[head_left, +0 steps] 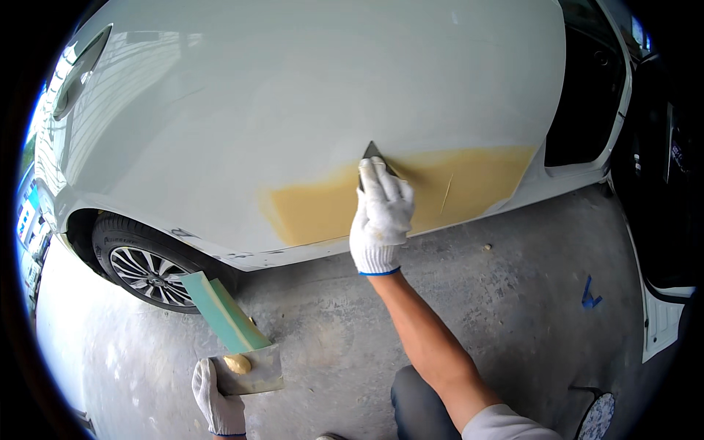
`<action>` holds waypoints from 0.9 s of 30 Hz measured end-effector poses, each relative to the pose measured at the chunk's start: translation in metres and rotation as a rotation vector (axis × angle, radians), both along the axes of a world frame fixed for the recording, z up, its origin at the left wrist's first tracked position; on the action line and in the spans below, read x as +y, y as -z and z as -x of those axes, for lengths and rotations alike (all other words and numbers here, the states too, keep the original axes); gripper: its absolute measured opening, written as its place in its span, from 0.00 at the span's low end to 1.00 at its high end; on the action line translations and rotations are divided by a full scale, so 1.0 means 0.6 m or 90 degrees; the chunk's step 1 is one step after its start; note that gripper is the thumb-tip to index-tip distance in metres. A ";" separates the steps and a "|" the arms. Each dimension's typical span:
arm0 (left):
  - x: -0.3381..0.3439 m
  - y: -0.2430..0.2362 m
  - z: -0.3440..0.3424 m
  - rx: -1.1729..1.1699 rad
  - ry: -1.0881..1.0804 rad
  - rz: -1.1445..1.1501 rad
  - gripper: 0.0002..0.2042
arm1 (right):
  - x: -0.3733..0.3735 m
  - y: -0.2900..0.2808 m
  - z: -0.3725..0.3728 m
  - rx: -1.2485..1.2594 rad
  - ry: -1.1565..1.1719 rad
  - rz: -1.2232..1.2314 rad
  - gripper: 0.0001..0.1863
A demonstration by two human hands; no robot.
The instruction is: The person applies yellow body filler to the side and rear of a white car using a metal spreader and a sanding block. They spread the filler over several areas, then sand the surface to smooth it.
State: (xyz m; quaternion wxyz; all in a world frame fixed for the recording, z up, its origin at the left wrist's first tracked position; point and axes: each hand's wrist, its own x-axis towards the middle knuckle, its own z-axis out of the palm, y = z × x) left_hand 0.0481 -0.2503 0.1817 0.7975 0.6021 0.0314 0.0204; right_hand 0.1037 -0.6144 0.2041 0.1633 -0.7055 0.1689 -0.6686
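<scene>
My right hand (380, 220), in a white knit glove, presses a small dark spreader blade (372, 154) flat against the white car body panel (293, 95). The blade sits at the upper edge of a yellow-tan filler patch (469, 183) that runs along the panel's lower part. My left hand (216, 400), gloved too, grips a metal mixing board (253, 370) low at the left. A lump of tan filler (237, 364) lies on that board, and a long green block (220, 312) rests on it, pointing up and left.
A car wheel with an alloy rim (147, 275) sits at the left under the panel. The grey concrete floor (469, 308) carries a scrap of blue tape (590, 295). An open door gap (587, 88) and a white door edge (664, 319) are at the right.
</scene>
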 end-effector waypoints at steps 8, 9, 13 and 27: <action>0.038 0.024 -0.008 0.008 -0.024 0.007 0.10 | 0.162 -0.033 -0.009 0.161 -0.268 0.023 0.15; 0.063 0.029 -0.023 -0.010 0.025 0.007 0.10 | 0.190 -0.033 0.009 0.193 -0.405 -0.023 0.16; 0.022 0.000 -0.031 -0.028 0.125 -0.025 0.09 | 0.226 -0.029 0.104 0.379 -1.079 -0.330 0.19; -0.057 0.000 0.012 -0.088 -0.039 -0.027 0.13 | 0.253 0.055 0.137 0.304 -0.711 -0.652 0.14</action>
